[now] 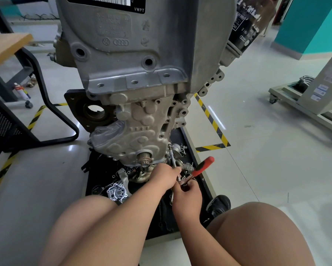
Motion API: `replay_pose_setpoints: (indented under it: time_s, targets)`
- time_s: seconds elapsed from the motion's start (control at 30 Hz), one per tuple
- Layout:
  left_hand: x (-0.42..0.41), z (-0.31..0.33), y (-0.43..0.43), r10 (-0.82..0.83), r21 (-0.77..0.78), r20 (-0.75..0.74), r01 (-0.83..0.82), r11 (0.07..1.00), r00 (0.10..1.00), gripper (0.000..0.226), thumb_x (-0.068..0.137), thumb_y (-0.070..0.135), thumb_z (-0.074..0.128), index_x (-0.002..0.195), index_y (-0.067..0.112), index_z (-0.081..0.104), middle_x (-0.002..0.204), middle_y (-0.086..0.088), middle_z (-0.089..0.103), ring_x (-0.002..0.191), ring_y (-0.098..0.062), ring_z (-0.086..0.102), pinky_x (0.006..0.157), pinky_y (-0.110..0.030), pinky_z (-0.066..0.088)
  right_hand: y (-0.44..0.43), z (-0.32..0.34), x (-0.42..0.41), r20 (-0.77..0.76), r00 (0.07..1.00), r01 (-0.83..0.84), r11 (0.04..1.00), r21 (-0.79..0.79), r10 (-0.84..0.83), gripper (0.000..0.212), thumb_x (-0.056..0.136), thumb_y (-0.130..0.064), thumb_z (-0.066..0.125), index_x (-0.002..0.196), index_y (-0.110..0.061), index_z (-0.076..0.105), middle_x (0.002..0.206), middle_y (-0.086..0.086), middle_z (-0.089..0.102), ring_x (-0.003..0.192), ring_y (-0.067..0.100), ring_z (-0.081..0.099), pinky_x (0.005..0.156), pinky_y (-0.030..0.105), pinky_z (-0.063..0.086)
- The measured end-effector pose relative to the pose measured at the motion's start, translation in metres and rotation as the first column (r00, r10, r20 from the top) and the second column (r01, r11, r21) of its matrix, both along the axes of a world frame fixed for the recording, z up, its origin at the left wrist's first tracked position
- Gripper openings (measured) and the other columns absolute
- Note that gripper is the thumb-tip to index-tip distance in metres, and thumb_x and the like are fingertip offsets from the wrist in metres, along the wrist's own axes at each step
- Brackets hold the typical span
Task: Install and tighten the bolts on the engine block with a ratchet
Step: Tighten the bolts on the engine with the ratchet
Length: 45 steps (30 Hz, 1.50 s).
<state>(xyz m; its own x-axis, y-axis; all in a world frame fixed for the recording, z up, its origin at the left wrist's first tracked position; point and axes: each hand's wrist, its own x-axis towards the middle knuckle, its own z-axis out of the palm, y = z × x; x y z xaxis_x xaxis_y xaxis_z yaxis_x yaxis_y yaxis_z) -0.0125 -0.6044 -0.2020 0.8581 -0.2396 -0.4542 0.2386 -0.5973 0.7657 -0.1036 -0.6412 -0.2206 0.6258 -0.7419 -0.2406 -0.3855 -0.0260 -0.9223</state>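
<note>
Tightening step in hand, judged from the grip: the ratchet (pixel 204 166) is coupled to a long extension bar (pixel 172 159) that runs up to the lower right corner of the engine block (pixel 142 120), just above the near-right part of the black tray (pixel 203 186) that carries the block. The block stands upright on the tray, nose down, crank end (pixel 145 158) facing the person. Left hand (pixel 166 177): fingers curled round the lower end of the extension bar, steadying it. Right hand (pixel 188 197): fingers closed about the ratchet at its head end; the red handle juts up and to the right, free of the palm. The socket end and the bolt itself are hidden behind the block's lower castings and loose parts, so how far the bolt is seated cannot be told. Several bolt holes higher on the block show open, so the task looks far from finished. A loose pump housing (pixel 117 192) lies near the tray's near-left edge, well apart from both hands. Next move, as a judgement: the right hand needs to shift out along the red handle for leverage and swing it, while the left keeps the bar in line with the bolt axis. Risk noted: a tilted bar could slip the socket off the bolt head
</note>
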Motion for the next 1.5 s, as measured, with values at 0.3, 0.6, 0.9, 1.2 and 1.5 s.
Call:
replay_pose_setpoints:
  time_s: [0.3, 0.6, 0.9, 1.2, 1.5]
  targets:
    - [-0.001, 0.003, -0.001, -0.029, -0.031, -0.062, 0.027, 0.999, 0.998, 0.032, 0.092, 0.034, 0.052, 0.074, 0.017, 0.071, 0.039, 0.01, 0.047, 0.04, -0.011, 0.041, 0.041, -0.018, 0.028, 0.0, 0.002, 0.007, -0.029, 0.993, 0.114, 0.817, 0.565, -0.119, 0.062, 0.101, -0.052, 0.03, 0.07, -0.008, 0.061, 0.045, 0.0, 0.055, 0.038, 0.015, 0.047, 0.044, 0.025, 0.037]
    - [-0.002, -0.002, -0.001, -0.044, 0.036, -0.001, 0.044, 0.998, 0.999, 0.028, 0.09, 0.029, 0.057, 0.069, 0.013, 0.066, 0.034, 0.008, 0.045, 0.035, -0.009, 0.04, 0.039, -0.018, 0.027, 0.0, -0.003, 0.008, -0.139, 0.989, 0.137, 0.721, 0.679, -0.056, 0.07, 0.098, -0.062, 0.023, 0.062, -0.011, 0.052, 0.04, 0.0, 0.046, 0.031, 0.016, 0.039, 0.042, 0.021, 0.036]
    - [-0.004, 0.0, 0.0, -0.033, 0.075, 0.039, 0.03, 0.997, 0.999, 0.034, 0.087, 0.029, 0.059, 0.057, 0.013, 0.056, 0.046, 0.004, 0.047, 0.045, -0.013, 0.043, 0.046, -0.023, 0.03, 0.001, -0.006, 0.006, -0.057, 0.997, 0.072, 0.811, 0.581, -0.047, 0.054, 0.099, -0.051, 0.039, 0.063, -0.013, 0.056, 0.043, -0.003, 0.048, 0.036, 0.012, 0.04, 0.043, 0.023, 0.033]
    - [-0.003, 0.0, -0.001, -0.05, 0.093, 0.067, 0.043, 0.995, 0.997, 0.029, 0.085, 0.03, 0.062, 0.064, 0.011, 0.062, 0.052, 0.003, 0.053, 0.049, -0.013, 0.045, 0.046, -0.024, 0.03, -0.003, -0.009, 0.004, -0.04, 0.995, 0.097, 0.967, 0.234, -0.09, 0.037, 0.089, -0.037, 0.065, 0.065, -0.014, 0.048, 0.052, -0.003, 0.05, 0.048, 0.012, 0.044, 0.052, 0.029, 0.036]
    - [-0.006, 0.0, -0.002, -0.055, 0.09, 0.024, 0.052, 0.995, 0.998, 0.04, 0.09, 0.036, 0.054, 0.056, 0.015, 0.058, 0.034, 0.008, 0.047, 0.04, -0.011, 0.044, 0.042, -0.021, 0.028, -0.002, -0.006, 0.007, -0.055, 0.989, 0.142, 0.746, 0.651, -0.14, 0.059, 0.101, -0.051, 0.032, 0.069, -0.009, 0.057, 0.045, 0.0, 0.052, 0.036, 0.014, 0.042, 0.042, 0.022, 0.035]
